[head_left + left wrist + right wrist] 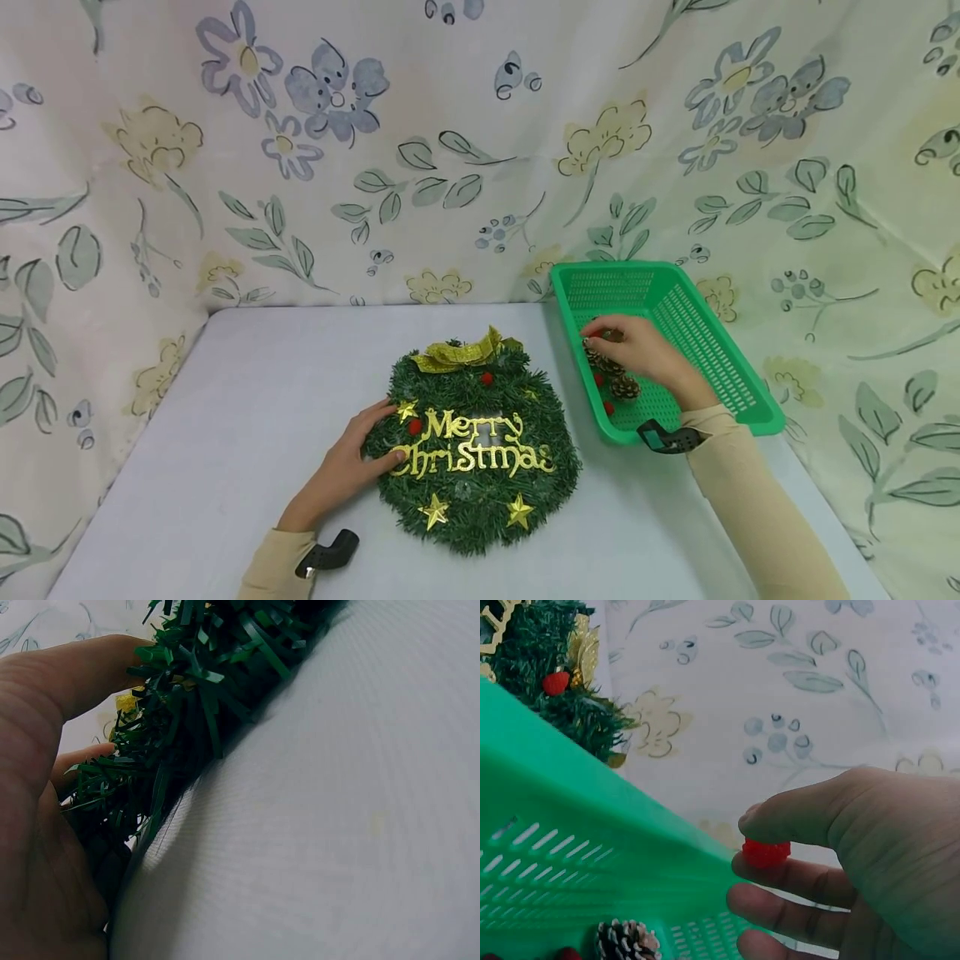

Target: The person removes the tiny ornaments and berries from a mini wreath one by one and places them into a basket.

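A green tinsel wreath (480, 517) lies on the table, bearing gold "Merry Christmas" lettering (480, 457), gold stars, a gold bow (461, 354) and red berry ornaments (487, 378). My left hand (348, 454) grips the wreath's left edge, thumb over the top and fingers round the outer side. In the left wrist view the thumb (90, 671) presses into the tinsel. Over the green basket (720, 342), my right hand (641, 346) pinches a red berry ornament (766, 853) between thumb and forefinger, the other fingers loosely bent below it.
Inside the basket, along its left side, lie several pine cones (624, 387) and red berries (608, 407). The basket's raised rim (588, 392) stands to the right of the wreath. A floral curtain (450, 208) hangs behind the white table (247, 400).
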Tool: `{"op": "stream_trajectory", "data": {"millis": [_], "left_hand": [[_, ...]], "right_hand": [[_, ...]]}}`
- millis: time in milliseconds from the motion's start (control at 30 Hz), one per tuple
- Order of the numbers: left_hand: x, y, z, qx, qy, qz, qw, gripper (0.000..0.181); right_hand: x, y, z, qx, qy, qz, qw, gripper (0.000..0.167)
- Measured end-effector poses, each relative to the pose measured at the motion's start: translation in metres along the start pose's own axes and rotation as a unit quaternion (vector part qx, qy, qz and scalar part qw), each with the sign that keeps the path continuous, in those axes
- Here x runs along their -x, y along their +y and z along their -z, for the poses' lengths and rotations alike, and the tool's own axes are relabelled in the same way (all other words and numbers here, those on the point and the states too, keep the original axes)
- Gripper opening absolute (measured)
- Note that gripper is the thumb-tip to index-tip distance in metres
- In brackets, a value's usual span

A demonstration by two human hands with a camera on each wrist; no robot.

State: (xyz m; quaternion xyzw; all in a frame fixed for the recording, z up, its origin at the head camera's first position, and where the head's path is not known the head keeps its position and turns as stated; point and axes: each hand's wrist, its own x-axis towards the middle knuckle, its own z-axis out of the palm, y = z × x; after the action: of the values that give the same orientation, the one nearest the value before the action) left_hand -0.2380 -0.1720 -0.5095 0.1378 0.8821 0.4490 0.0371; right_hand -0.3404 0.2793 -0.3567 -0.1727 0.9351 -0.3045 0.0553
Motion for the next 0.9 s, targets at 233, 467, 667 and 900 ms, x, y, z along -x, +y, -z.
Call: {"op": "stream_trajectory", "data": {"millis": [233,467,667,900], "left_hand": [[0.0,0.0,0.001,0.003,-0.001,-0.004,1.0,0.075],[0.0,0.0,0.001,0.002,0.001,-0.001,1.0,0.075],[0.0,0.0,0.0,0.007,0.0,0.001,1.0,0.075],[0.0,0.0,0.0,0.006,0.003,-0.006,1.0,0.076]], "right_hand": [[-0.003,0.009,0.002,0.007,-0.003,-0.026,0.9996,0.028],[-0.003,0.015,0.004,0.009,-0.002,-0.039,0.9992,0.03],[-0.007,0.02,0.006,0.013,-0.008,-0.046,0.9988,0.031],[-0.011,0.026,0.007,0.03,0.003,-0.056,0.9979,0.029]]}}
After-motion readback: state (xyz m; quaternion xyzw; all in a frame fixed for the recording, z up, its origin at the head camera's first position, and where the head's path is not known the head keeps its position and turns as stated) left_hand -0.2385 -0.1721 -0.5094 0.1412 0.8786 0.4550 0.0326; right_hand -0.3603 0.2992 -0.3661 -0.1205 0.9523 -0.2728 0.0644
